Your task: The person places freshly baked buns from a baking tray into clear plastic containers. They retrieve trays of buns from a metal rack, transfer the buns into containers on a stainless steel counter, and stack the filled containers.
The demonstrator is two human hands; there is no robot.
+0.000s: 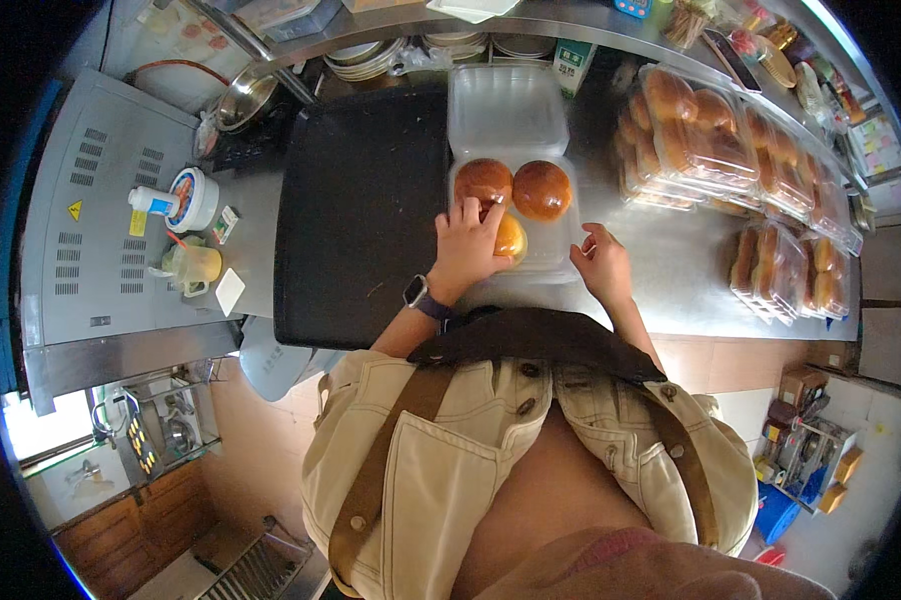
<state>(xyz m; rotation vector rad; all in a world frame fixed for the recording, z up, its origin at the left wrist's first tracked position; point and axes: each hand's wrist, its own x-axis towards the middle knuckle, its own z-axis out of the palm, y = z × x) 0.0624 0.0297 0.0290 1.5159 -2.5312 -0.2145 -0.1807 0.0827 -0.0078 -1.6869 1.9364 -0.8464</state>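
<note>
A clear plastic clamshell box lies open on the steel worktop, its lid (pixel 508 112) folded back and its base (pixel 552 251) towards me. Two glossy brown buns, one at the left (pixel 483 180) and one at the right (pixel 542 190), sit in the far half of the base. My left hand (pixel 469 244) is closed around a third bun (pixel 509 238) in the near left corner, whose paler yellow side shows. Its fingertips reach the far left bun. Just off the box's right edge, my right hand (pixel 602 259) hovers with loosely curled fingers and holds nothing.
A black baking tray (pixel 360 225) lies left of the box. Filled clamshell boxes of buns (pixel 709 135) are stacked at the right. A steel shelf (pixel 390 36) overhangs the back. At the left stand a measuring jug (pixel 195 266) and a white tub (pixel 195 199).
</note>
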